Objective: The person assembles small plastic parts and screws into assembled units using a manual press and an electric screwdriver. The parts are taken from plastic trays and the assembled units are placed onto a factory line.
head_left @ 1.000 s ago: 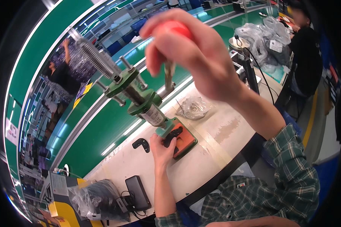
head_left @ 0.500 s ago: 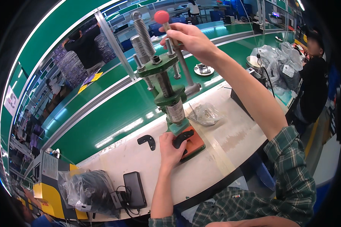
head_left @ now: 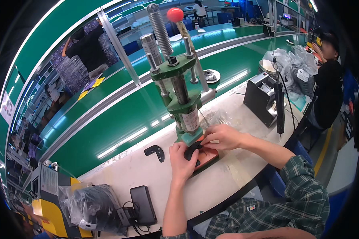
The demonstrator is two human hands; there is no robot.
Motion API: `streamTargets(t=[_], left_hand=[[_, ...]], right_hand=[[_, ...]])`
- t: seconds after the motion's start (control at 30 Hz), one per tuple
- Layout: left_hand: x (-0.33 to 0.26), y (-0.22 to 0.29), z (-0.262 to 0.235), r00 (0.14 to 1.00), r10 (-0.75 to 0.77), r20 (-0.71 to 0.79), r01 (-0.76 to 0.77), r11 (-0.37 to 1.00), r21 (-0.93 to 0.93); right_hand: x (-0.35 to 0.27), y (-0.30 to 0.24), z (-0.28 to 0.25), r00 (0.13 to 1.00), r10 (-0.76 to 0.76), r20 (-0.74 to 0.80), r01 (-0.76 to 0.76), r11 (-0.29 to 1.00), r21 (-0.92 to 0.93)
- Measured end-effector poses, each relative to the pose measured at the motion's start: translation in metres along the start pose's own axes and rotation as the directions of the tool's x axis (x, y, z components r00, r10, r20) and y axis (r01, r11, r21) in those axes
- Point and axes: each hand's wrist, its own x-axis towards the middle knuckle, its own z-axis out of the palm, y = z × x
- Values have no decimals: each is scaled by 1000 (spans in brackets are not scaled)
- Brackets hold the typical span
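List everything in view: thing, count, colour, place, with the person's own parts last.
Hand press: one, green frame, grey spring, red-knobbed lever, on the workbench.
Black part: one, on the orange base plate under the press, both hands on it.
Flat black bracket: one, on the workbench left of the press.
Clear plastic bag: one, behind the right hand.
Black box machine: one, right side of the workbench.
Black power bank: one, near edge, cabled.
Bag of black parts: one, clear, near left.
Workbench: one, white.
Conveyor belt: green, behind the workbench.
Other people: three, dark tops, left, right and far back.
Left hand: on the part.
Right hand: fingers on the part.
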Motion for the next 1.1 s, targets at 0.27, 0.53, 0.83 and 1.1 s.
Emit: streamTargets(t=[0.27,0.53,0.83,1.1], left_hand=[[0,-4,2,1000,-14,5,14,1000,-8],[0,-2,3,1000,-10,-6,10,1000,-6],[0,-5,3,1000,-17,-9,17,1000,-10],[0,-4,3,1000,-31,1,31,1000,-4]], right_hand=[[20,4,12,993,-1,117,-3,1000,29],[25,20,8,981,-74,179,54,992,112],[15,19,21,987,-28,161,28,1000,-2],[15,18,3,985,127,120,-155,953,261]])
